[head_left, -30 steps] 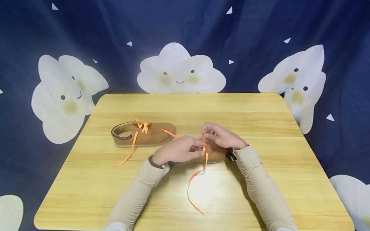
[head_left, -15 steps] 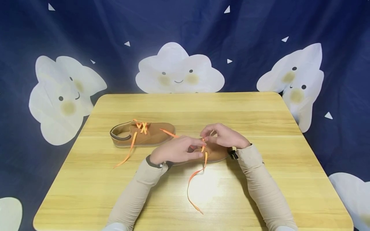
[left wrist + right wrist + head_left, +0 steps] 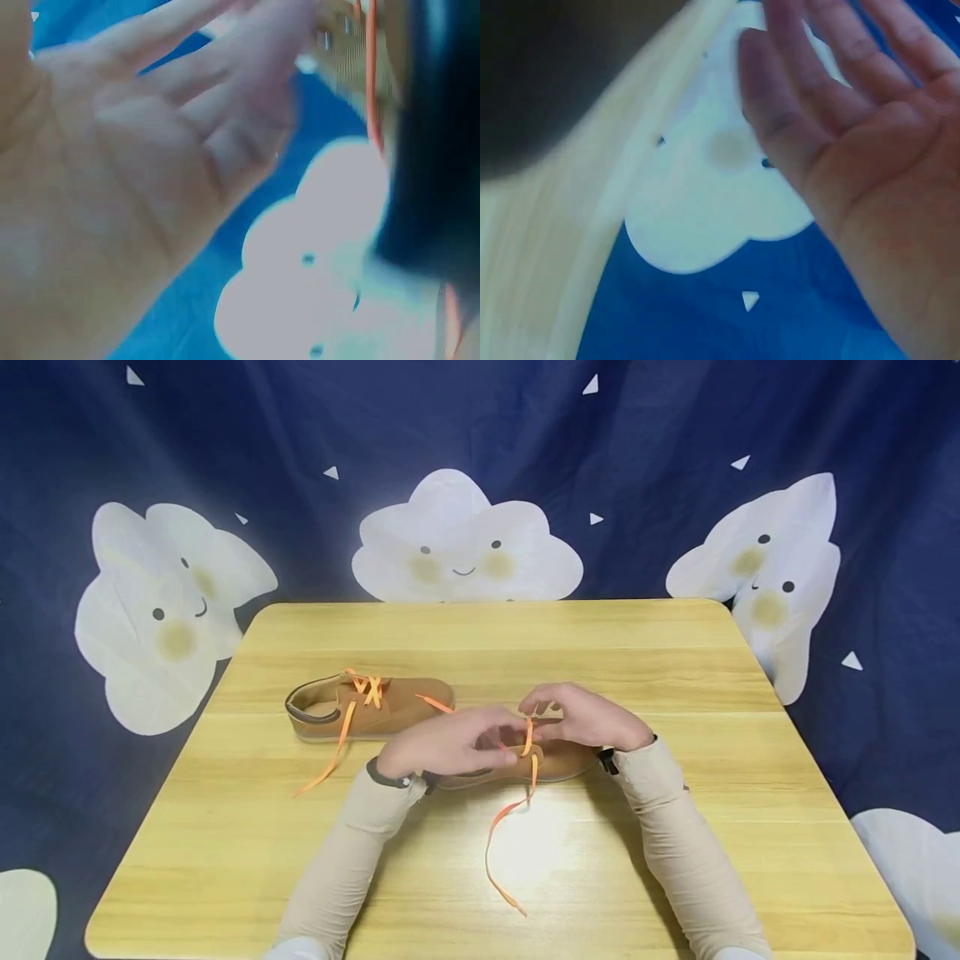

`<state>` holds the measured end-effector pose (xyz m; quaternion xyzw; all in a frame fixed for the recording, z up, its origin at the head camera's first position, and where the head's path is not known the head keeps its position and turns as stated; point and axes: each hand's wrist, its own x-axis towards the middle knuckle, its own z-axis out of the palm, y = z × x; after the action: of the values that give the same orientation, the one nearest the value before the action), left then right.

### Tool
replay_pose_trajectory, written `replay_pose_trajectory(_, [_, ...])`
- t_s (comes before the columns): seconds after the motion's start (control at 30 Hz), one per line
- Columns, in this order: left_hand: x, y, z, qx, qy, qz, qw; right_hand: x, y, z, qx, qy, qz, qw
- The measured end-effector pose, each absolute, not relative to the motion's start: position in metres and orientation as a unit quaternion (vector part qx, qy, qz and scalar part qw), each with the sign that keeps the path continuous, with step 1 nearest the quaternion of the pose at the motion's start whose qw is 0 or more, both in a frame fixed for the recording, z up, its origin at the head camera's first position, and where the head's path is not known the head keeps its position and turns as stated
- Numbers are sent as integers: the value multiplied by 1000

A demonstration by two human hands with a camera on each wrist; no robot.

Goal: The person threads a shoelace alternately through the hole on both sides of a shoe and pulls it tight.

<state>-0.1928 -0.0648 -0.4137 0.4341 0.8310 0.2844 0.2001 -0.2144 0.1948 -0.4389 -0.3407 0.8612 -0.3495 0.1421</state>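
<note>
In the head view a brown shoe (image 3: pixel 564 762) lies under both hands, its toe to the right. An orange shoelace (image 3: pixel 528 739) stands up from its lacing, and a long loose lace end trails onto the table toward the front. My right hand (image 3: pixel 592 720) pinches the upper part of this lace over the far side of the shoe. My left hand (image 3: pixel 448 745) hovers over the shoe's opening with loosely bent fingers, thumb near the eyelets. In the left wrist view that palm shows with long fingers and nothing in it; the right hand's fingertips are cut off in its wrist view.
A second brown shoe (image 3: pixel 412 697) with crossed orange laces stands behind to the left, toe to the right. Its loose lace hangs down to the wooden table (image 3: pixel 225 860). A dark blue curtain (image 3: pixel 480 410) with white clouds hangs behind the table.
My left hand has drawn back a little to the left from the lace, baring more of the lacing. The right hand has barely shifted and stays at the lace.
</note>
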Motion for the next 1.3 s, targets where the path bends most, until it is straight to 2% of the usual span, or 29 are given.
replay_pose_trajectory(0.07, [-198, -70, -414, 400, 854, 291, 159, -213, 200, -435, -328, 873, -333, 141])
replay_pose_trajectory(0.17, [-206, -79, -417, 351, 892, 258, 120, -211, 209, -431, -297, 889, -305, 173])
replay_pose_trajectory(0.33, [-218, -92, -425, 335, 914, 194, 121, -210, 216, -436, -254, 897, -248, 263])
replay_pose_trajectory(0.47, [-225, -100, -433, 344, 906, 210, 132, -211, 216, -444, -235, 893, -248, 292])
replay_pose_trajectory(0.63, [-233, -107, -441, 370, 866, 279, 189, -212, 216, -446, -231, 891, -257, 294])
replay_pose_trajectory(0.8, [-238, -110, -443, 348, 858, 329, 187, -213, 216, -447, -234, 890, -259, 292])
replay_pose_trajectory(0.97, [-242, -110, -447, 302, 881, 331, 153, -212, 216, -446, -231, 892, -258, 289])
replay_pose_trajectory(1.3, [-244, -109, -447, 210, 931, 296, 41, -209, 214, -446, -222, 896, -253, 289])
